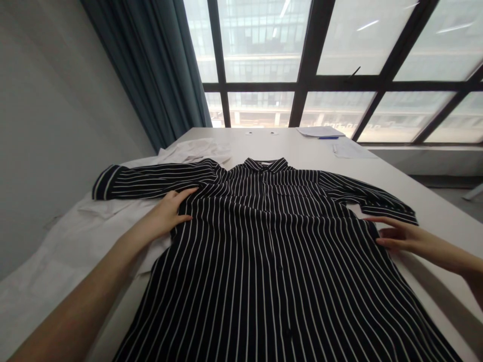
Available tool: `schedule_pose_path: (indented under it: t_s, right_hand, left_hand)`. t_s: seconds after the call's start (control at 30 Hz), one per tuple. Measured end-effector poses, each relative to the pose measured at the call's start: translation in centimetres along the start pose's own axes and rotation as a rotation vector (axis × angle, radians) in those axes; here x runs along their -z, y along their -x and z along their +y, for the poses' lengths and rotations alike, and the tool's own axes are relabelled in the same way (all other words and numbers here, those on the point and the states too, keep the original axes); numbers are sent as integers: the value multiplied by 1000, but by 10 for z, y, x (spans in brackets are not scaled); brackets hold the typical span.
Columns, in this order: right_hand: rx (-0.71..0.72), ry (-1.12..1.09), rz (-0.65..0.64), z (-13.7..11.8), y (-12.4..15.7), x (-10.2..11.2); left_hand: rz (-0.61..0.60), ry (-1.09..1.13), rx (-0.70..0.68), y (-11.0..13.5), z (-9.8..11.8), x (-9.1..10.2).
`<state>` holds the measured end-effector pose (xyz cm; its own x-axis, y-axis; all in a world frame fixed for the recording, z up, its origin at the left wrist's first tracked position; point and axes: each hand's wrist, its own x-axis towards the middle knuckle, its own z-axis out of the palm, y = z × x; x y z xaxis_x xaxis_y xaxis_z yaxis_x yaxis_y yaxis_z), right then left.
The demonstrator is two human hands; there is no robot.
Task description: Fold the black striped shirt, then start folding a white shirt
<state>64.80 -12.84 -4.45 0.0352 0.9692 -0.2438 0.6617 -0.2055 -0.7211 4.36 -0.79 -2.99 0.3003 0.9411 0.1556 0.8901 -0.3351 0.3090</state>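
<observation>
A black shirt (264, 261) with thin white stripes lies spread on the table, collar away from me and lower part toward me. Its buttoned front faces up, and a raised fold crosses the chest. My left hand (169, 213) grips the left side of the shirt just below the sleeve, thumb and forefinger showing on top of the fabric. On the opposite side edge, my right hand (402, 236) holds the cloth below the other sleeve, its lower fingers curled. The left sleeve (151, 181) stretches outward; the right sleeve (366, 193) angles down toward my right hand.
White cloth (71, 246) lies crumpled along the left side of the white table (433, 211). Papers (320, 131) and a blue pen (328, 138) rest at the far right. A blue curtain (158, 65) and large windows (260, 45) stand behind.
</observation>
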Motion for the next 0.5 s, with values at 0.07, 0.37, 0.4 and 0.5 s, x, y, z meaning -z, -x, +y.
schedule_pose_path:
  t_s: [0.07, 0.37, 0.4, 0.5]
  right_hand:
    - [-26, -79, -126, 6, 1, 4]
    - [-39, -65, -140, 19, -2, 13]
    - [-45, -65, -129, 18, -2, 13]
    - [-80, -86, -125, 14, -4, 7]
  left_hand:
    - [-9, 9, -32, 0, -2, -1]
    - [38, -35, -17, -2, -5, 8]
    - [45, -45, -14, -1, -4, 8]
    - [113, -119, -34, 3, 6, 7]
